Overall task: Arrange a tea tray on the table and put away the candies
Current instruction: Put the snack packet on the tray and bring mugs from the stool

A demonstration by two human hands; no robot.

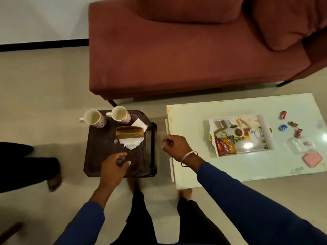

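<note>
Two mugs (95, 118) (121, 115) standing at far edge of brown stool (99, 156), beyond left hand (115, 162); left hand nearer, loosely curled, empty. Right hand (177, 146) hovering likewise empty, right of stool. Tray (241, 134) lying on desk (194, 167) further right, candies (290, 124) beyond.

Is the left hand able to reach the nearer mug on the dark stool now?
Probably yes. The left hand hovers over the stool, holding nothing, and the stool surface between it and the mug looks free.
</note>
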